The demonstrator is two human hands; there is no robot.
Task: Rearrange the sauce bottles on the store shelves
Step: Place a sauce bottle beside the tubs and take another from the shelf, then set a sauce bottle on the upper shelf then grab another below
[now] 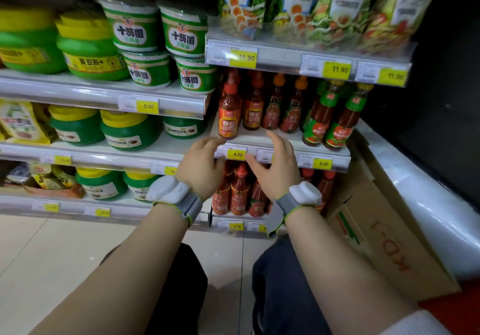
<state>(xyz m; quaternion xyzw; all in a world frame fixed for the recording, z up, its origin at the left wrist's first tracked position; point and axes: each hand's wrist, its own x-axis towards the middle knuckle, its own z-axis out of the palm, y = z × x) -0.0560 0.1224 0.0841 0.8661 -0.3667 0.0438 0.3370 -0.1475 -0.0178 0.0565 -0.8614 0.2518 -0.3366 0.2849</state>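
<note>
Both the left hand (201, 161) and the right hand (276, 163) hover wide and empty at the shelf (283, 141) front edge, so she should grip the ketchup bottle (230, 109) at its left front corner by the body, keeping it upright.

Lighting is bright and even from overhead, with white glare on the plastic shelf edges (98, 93) left of the fingers (272, 137) and deep shadow far right. Straight lines bow toward the frame edges, and labels above the fingers are soft with blur.
</note>
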